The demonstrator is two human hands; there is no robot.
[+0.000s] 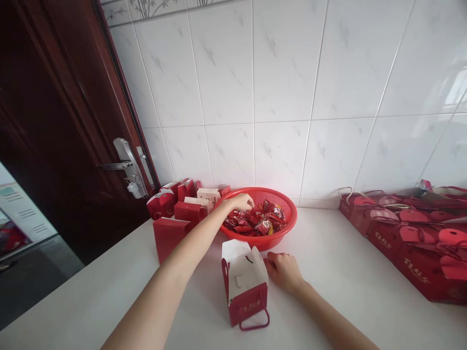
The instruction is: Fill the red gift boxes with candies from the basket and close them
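An open red gift box [248, 304] with a white inside and a red cord handle stands on the table in front of me. My right hand [286, 272] is closed at its right side, with the fingertips against the box's edge. My left hand [241, 201] reaches over the red plastic basket [290, 206], its fingers curled down above the candies. Whatever those fingers hold, if anything, is hidden. Many wrapped candies [264, 226], mostly red, fill the bottom of the basket.
Several open red boxes [170, 236] stand left of the basket, partly behind my left forearm. Closed red gift boxes [404, 243] with cords are grouped at the right. A tiled wall [280, 97] rises behind the white table [328, 262]. A dark wooden door [73, 97] is at the left.
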